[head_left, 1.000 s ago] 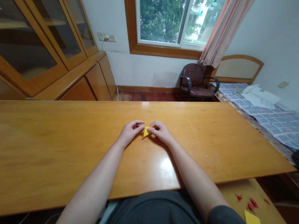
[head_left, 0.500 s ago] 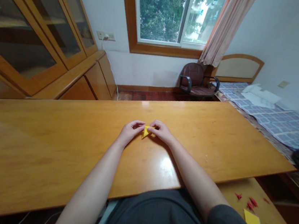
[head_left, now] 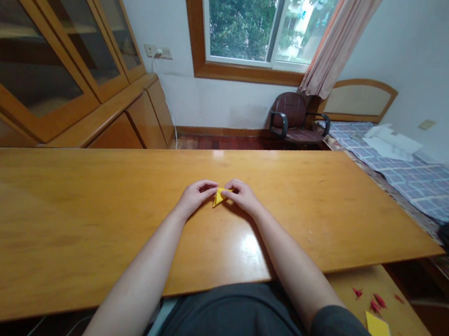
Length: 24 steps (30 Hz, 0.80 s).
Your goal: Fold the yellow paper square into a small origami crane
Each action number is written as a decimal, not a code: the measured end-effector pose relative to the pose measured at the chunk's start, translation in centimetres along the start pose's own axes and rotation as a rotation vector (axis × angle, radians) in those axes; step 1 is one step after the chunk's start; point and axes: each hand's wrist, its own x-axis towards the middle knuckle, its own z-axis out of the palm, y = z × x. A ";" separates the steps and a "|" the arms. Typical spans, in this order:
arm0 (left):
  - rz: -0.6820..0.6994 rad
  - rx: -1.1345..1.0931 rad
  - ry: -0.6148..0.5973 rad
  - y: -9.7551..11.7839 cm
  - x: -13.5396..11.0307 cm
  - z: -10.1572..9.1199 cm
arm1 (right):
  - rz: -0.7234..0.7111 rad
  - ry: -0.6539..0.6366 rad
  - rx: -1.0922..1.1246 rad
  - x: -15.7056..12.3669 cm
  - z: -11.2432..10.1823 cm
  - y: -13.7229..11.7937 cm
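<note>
A small folded piece of yellow paper (head_left: pixel 220 196), with a pointed lower corner, is between my hands over the middle of the wooden table (head_left: pixel 91 217). My left hand (head_left: pixel 196 197) pinches its left edge between thumb and fingers. From the other side my right hand (head_left: pixel 241 195) grips it, the thumb lying across its front face. Part of the paper is hidden behind my right fingers.
On a lower wooden surface (head_left: pixel 352 282) at the right lie several small red folded paper pieces (head_left: pixel 376 302) and a yellow paper stack (head_left: pixel 379 331). Beyond the table stand a brown armchair (head_left: pixel 292 116), a bed (head_left: pixel 407 174) and a glass-door cabinet (head_left: pixel 91 86).
Both hands keep the same grip on the yellow paper. The view has tilted very slightly; otherwise nothing visibly differs.
</note>
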 end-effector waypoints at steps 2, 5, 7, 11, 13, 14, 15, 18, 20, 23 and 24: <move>0.010 0.032 -0.003 0.1 0.0 -0.1 | 0.006 -0.004 -0.005 0.0 0.0 -0.1; 0.023 0.073 -0.007 0.2 -0.1 -0.1 | 0.012 -0.006 -0.007 0.0 0.0 -0.1; 0.030 0.084 -0.009 0.2 -0.1 -0.1 | 0.011 -0.004 -0.007 0.0 0.0 0.0; 0.030 0.089 -0.009 0.3 -0.1 0.0 | 0.007 0.001 -0.011 0.0 0.0 0.1; 0.030 0.094 -0.008 0.3 -0.1 0.0 | 0.002 0.003 -0.011 0.0 0.0 0.2; 0.032 0.097 -0.009 0.3 -0.1 0.0 | 0.001 0.003 -0.012 0.0 0.0 0.2; 0.034 0.099 -0.011 0.4 -0.2 0.0 | 0.003 0.003 -0.013 0.0 0.0 0.1; 0.039 0.101 -0.016 0.4 -0.2 0.0 | 0.012 0.004 -0.020 0.0 0.0 0.0; 0.043 0.104 -0.015 0.3 -0.2 0.0 | 0.013 0.006 -0.019 0.0 0.0 0.0; 0.046 0.111 -0.007 0.3 -0.1 0.1 | 0.015 0.009 -0.016 0.0 0.0 0.0; 0.045 0.113 -0.002 0.3 -0.1 0.1 | 0.025 0.012 -0.014 0.0 0.0 0.0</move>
